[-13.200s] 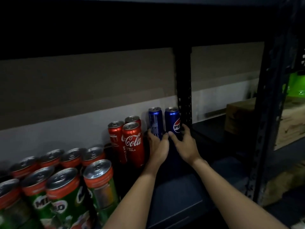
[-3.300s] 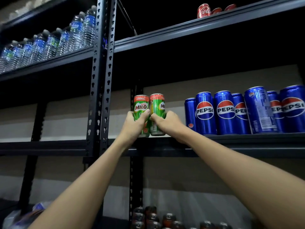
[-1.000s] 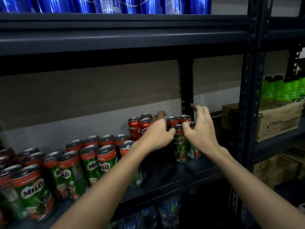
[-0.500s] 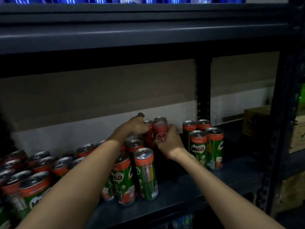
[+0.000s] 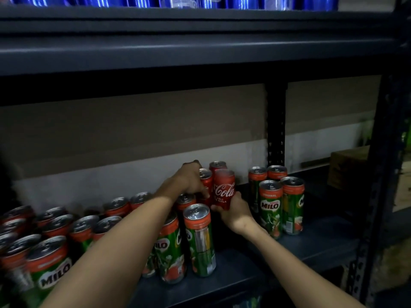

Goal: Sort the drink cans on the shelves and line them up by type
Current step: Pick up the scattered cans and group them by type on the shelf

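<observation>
My right hand (image 5: 235, 213) grips a red Coca-Cola can (image 5: 224, 189) by its lower half and holds it a little above the dark shelf (image 5: 244, 276). My left hand (image 5: 189, 181) is wrapped round a second red cola can (image 5: 205, 177) just left of it. A third cola can (image 5: 217, 165) stands behind them. Several green Milo cans (image 5: 199, 238) crowd the shelf's left and front. Another small cluster of Milo cans (image 5: 272, 207) stands to the right of my hands.
The upper shelf board (image 5: 200, 41) hangs low overhead, with blue cans (image 5: 178, 1) on it. A perforated black post (image 5: 275, 130) rises at the back, another post (image 5: 378, 174) at the right. A cardboard box (image 5: 347, 167) sits far right.
The right hand's cola can has risen slightly off the shelf and both hands have tightened on the red cans. Earlier the hands set Milo cans at the right.
</observation>
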